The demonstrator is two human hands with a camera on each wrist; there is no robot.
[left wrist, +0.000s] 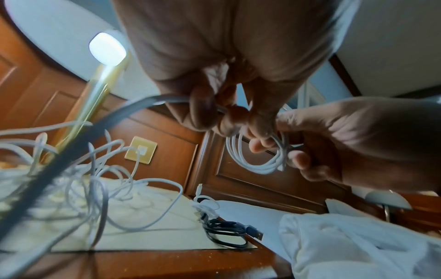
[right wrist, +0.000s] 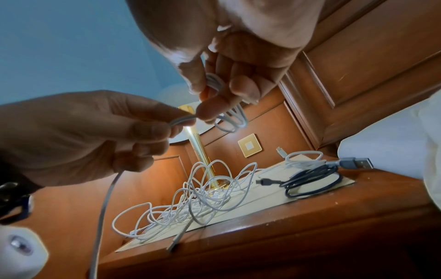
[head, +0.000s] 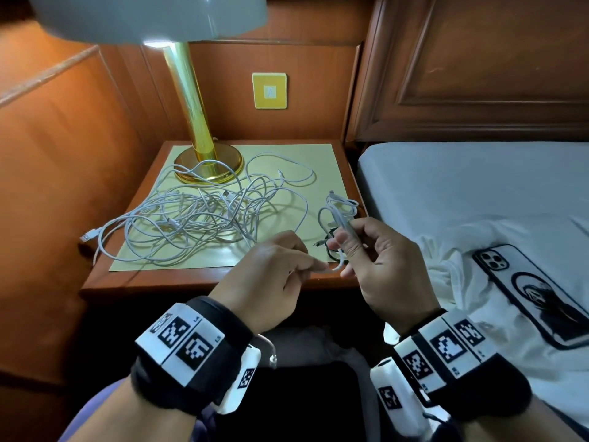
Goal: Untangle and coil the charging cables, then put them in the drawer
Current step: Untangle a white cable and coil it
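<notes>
Right grip (head: pixel 379 260) around white coil (left wrist: pixel 256 156); cable's tail off-frame

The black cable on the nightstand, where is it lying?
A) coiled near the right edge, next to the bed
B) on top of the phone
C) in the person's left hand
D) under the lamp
A: the black cable lies coiled on the nightstand by the edge nearest the bed, with no hand on it.
</notes>
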